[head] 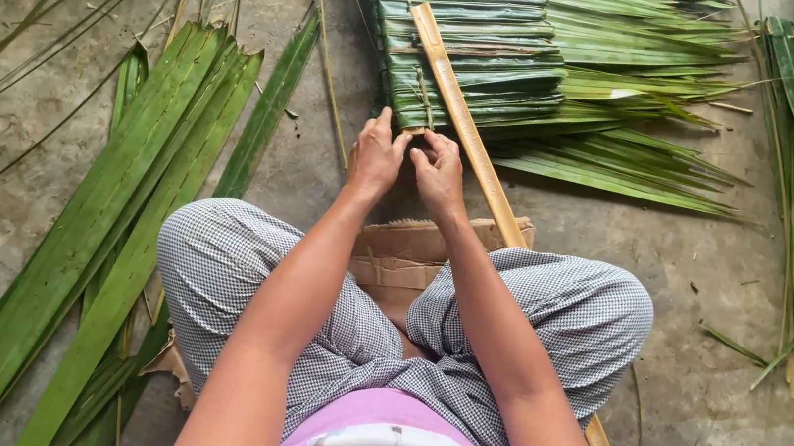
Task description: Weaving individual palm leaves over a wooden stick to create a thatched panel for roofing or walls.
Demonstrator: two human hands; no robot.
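Between her knees on the concrete floor (672, 434), the left hand (376, 159) and right hand (439, 173) pinch the near edge of a folded palm-leaf panel (476, 53), glossy green strips lapped over a pale bamboo slat (468, 126); loose fronds (118, 221) lie just left.

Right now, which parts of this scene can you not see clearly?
Head view only:
- Fingertips of the left hand and right hand: curled against the leaf panel, so their grip is hidden.
- Wooden slat: its lower stretch passes under the right leg.
- Cardboard: mostly covered by the legs.
- Loose leaves: cut off by the bottom edge.
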